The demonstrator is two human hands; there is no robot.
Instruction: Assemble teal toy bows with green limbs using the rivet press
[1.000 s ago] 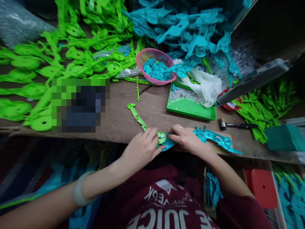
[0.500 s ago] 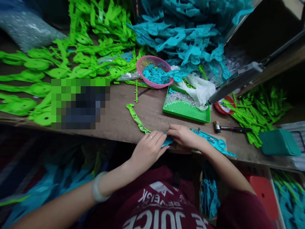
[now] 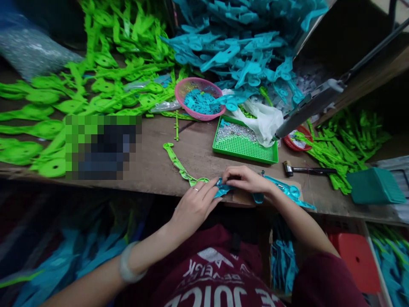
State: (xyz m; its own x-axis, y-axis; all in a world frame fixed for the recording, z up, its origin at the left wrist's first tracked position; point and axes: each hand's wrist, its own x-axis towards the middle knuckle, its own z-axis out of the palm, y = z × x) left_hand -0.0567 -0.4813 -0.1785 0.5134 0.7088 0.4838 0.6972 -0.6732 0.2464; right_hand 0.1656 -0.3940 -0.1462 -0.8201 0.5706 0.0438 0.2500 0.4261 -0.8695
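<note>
Both my hands meet at the near edge of the bench over a blue plastic part (image 3: 223, 192). My left hand (image 3: 195, 202), wearing a ring, holds its left side, fingers laid over it and thumb below. My right hand (image 3: 244, 179) has its fingers curled down onto the same part; anything small in the fingertips is hidden. Beside the left fingers lies a curved green plastic piece (image 3: 179, 165), its lower end ring-shaped. Right of my right hand, partly behind the wrist, a long blue plastic piece (image 3: 292, 191) with small metal bits rests on cardboard.
A green tray (image 3: 246, 150) of small metal pieces and a pink basket (image 3: 200, 115) of blue bits stand behind my hands. A grey powered screwdriver (image 3: 308, 108) hangs at right, above a hammer (image 3: 306, 170). Green parts (image 3: 41, 96) and blue parts (image 3: 249, 51) are heaped at the back.
My fingers have drawn slightly apart, so more of the blue part shows between them. More of the green piece's ring end is visible. The whole view has shifted a little.
</note>
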